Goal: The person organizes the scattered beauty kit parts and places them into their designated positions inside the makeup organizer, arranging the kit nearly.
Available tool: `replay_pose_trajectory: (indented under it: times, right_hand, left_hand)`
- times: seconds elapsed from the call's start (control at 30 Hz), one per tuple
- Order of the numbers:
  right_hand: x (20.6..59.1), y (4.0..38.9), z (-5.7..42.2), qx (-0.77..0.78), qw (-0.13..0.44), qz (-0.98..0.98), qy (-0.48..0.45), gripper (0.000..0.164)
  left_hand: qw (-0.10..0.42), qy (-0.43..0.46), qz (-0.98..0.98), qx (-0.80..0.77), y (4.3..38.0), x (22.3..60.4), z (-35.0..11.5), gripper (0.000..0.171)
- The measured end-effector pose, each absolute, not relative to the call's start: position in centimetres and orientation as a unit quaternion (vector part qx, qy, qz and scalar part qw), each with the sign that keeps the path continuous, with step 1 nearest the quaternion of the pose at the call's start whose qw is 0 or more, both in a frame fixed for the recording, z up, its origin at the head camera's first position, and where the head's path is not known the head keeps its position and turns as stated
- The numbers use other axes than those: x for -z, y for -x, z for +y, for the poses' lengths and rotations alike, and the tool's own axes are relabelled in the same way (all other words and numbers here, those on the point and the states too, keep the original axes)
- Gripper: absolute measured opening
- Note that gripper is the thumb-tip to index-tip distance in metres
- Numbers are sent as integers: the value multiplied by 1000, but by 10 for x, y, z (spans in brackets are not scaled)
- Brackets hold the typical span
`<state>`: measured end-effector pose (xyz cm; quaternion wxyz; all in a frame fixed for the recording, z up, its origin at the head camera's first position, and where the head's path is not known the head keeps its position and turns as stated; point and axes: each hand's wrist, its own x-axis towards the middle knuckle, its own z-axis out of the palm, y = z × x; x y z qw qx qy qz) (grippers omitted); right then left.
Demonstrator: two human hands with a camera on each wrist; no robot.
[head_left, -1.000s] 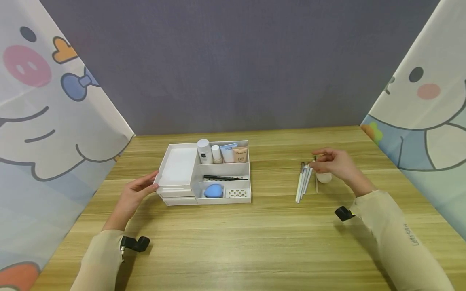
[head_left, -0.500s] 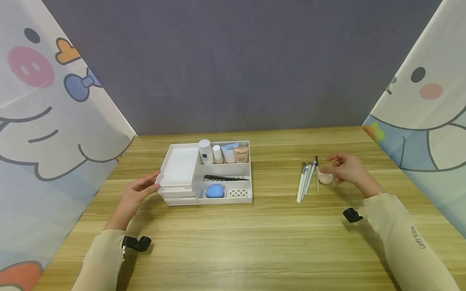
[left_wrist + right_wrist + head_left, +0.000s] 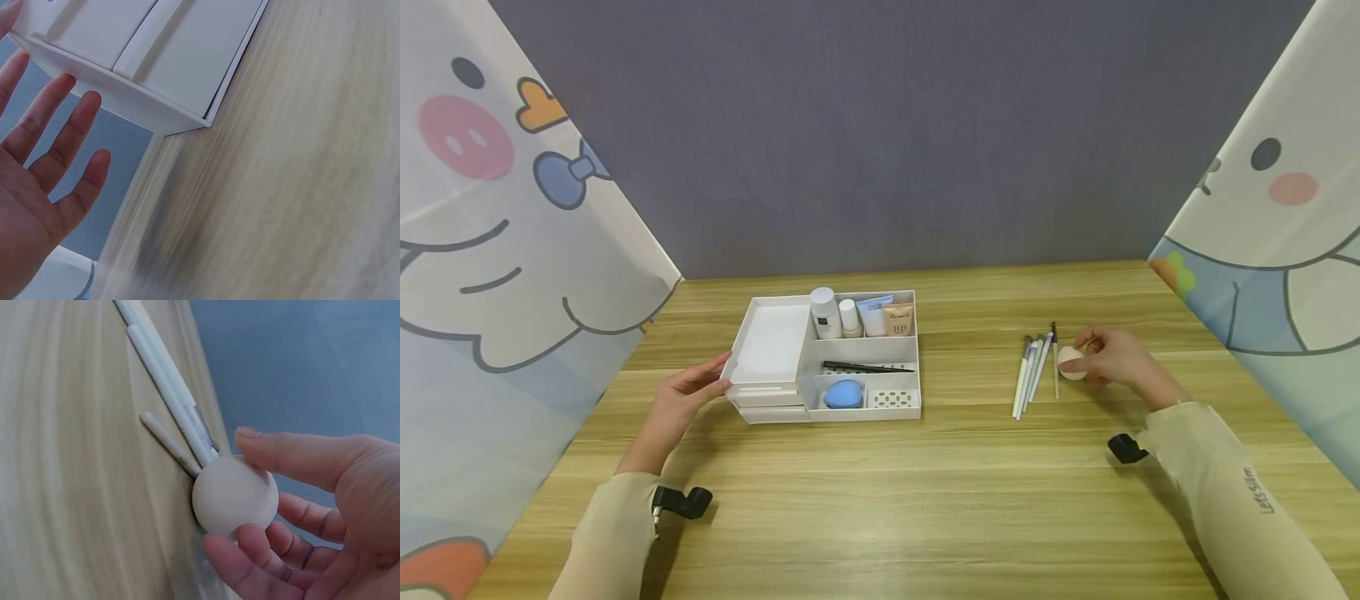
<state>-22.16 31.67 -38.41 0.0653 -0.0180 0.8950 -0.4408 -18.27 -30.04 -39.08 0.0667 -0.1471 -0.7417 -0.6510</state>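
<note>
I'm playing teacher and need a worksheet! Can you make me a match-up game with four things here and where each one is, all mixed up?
Things
1. Blue makeup sponge
2. Slim black pen
3. BB tube
4. Pale makeup sponge

Places
A. In the back row of the white organizer
B. Between the fingers of the right hand
C. In the organizer's front row
D. In the organizer's middle row

Right pairs: 1-C, 2-D, 3-A, 4-B

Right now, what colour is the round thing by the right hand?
Pale beige; the round thing shows best in the right wrist view.
</note>
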Motion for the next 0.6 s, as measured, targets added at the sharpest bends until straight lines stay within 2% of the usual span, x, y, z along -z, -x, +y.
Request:
replay_pose_trajectory:
  times: [0.6]
  right_hand:
    - [382,219,318,431,69,899,26,44]
  left_hand:
    - [64,147,-742,651,183,392,-301,43]
